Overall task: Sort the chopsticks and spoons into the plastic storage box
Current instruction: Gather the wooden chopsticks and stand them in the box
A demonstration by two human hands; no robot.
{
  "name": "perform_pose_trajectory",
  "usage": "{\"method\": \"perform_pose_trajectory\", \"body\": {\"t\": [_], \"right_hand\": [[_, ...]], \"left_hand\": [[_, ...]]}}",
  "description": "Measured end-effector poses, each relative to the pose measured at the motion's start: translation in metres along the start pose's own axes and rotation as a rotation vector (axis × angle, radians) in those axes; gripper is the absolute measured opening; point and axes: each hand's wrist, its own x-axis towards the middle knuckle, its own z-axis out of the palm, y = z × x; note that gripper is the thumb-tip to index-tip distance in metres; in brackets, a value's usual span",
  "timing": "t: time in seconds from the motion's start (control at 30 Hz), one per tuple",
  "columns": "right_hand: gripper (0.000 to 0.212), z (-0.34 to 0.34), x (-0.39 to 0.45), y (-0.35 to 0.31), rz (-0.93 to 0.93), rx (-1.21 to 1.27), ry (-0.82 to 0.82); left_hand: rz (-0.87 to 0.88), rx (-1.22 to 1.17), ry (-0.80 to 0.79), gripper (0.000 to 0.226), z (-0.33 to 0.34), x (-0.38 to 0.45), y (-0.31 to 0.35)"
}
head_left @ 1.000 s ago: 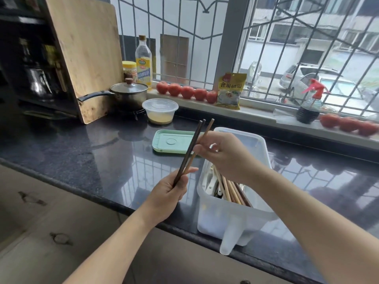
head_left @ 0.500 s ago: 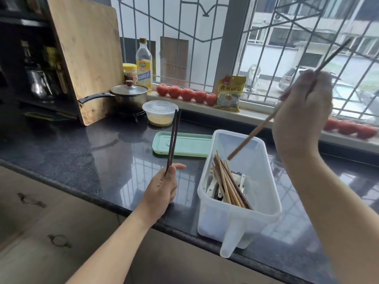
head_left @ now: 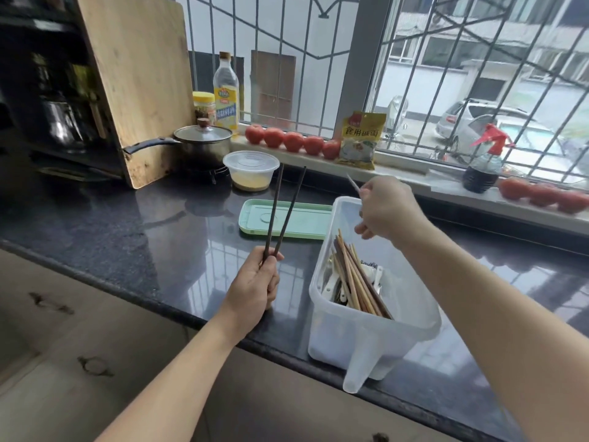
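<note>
My left hand point(head_left: 255, 282) has its grip curled round the lower ends of two dark chopsticks point(head_left: 282, 212), which rise from the fist and spread apart into a narrow V over the tabletop point(head_left: 127, 231). Their upper tips reach toward a clear round container point(head_left: 250, 170) with something yellow at its bottom.

My right hand point(head_left: 387, 207) hangs above the far end of the plastic storage box point(head_left: 366, 339), fingers curled. A thin pale tip point(head_left: 352, 183) sticks out past the knuckles, blurred; I cannot tell for sure what it is or how firmly the grip holds it.

The box is translucent white and stands near the front edge of the tabletop, to the right of my left hand. Inside, a bundle of wooden chopsticks point(head_left: 357, 279) leans slanted, light and dark ones together, and white spoons point(head_left: 331, 283) lie beside and under them.

A green lid point(head_left: 306, 218) lies flat on the tabletop just behind and left of the box. Farther back, a lidded pan point(head_left: 202, 140) sits by a wooden cutting board point(head_left: 137, 81) leaning upright. On the windowsill, a row of tomatoes point(head_left: 291, 140), an oil bottle point(head_left: 226, 94), a yellow packet point(head_left: 361, 140) and a red-topped spray bottle point(head_left: 483, 161) stand before the barred window.
</note>
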Motion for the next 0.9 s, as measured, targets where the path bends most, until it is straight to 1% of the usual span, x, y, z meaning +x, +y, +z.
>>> {"method": "perform_pose_trajectory", "body": {"t": [0.1, 0.17, 0.2, 0.27, 0.37, 0.4, 0.43, 0.5, 0.53, 0.6, 0.7, 0.77, 0.8, 0.83, 0.9], "right_hand": [[0.024, -0.011, -0.002, -0.006, -0.103, 0.288, 0.191], [0.028, -0.021, 0.001, -0.008, -0.167, 0.335, 0.353], [0.030, -0.026, 0.004, -0.009, -0.181, 0.330, 0.404], [0.037, -0.035, 0.005, -0.016, -0.178, 0.368, 0.427], [0.066, -0.046, -0.004, -0.024, -0.204, 0.414, 0.475], [0.069, -0.050, -0.009, -0.027, -0.231, 0.419, 0.511], [0.064, -0.054, -0.012, -0.031, -0.265, 0.427, 0.533], [0.046, -0.057, -0.009, -0.038, -0.317, 0.486, 0.485], [0.041, -0.053, -0.007, -0.040, -0.321, 0.532, 0.407], [0.037, -0.037, -0.006, -0.040, -0.294, 0.558, 0.233], [0.036, -0.007, -0.009, -0.022, -0.147, 0.444, 0.108], [0.037, 0.005, -0.013, -0.009, -0.023, 0.322, 0.036], [0.037, 0.009, -0.014, -0.003, 0.013, 0.213, 0.000], [0.036, 0.011, -0.015, 0.003, 0.014, 0.056, -0.037], [0.032, 0.014, -0.017, 0.010, -0.045, -0.261, -0.114]], "left_hand": [[0.000, -0.019, 0.005, 0.019, -0.001, 0.000, 0.000], [0.001, -0.038, 0.008, 0.019, -0.002, 0.000, 0.001], [-0.001, -0.043, 0.010, 0.019, -0.002, 0.000, 0.001], [-0.004, -0.045, 0.006, 0.018, -0.002, 0.000, 0.001], [-0.006, -0.050, -0.001, 0.019, -0.002, 0.000, 0.000], [-0.009, -0.053, -0.002, 0.019, -0.002, 0.000, 0.000], [-0.012, -0.057, -0.002, 0.019, -0.002, 0.000, 0.000], [-0.016, -0.058, -0.005, 0.019, -0.002, 0.001, 0.000], [-0.017, -0.054, -0.006, 0.019, -0.002, 0.001, 0.000], [-0.018, -0.049, -0.005, 0.019, -0.002, 0.000, 0.000], [-0.021, -0.042, 0.000, 0.019, -0.001, -0.001, -0.001], [-0.025, -0.042, 0.000, 0.019, -0.002, -0.001, -0.001], [-0.027, -0.041, -0.002, 0.020, -0.002, -0.001, -0.001], [-0.028, -0.039, -0.005, 0.020, -0.002, -0.001, -0.001], [-0.030, -0.039, -0.013, 0.020, -0.002, -0.001, -0.001]]}}
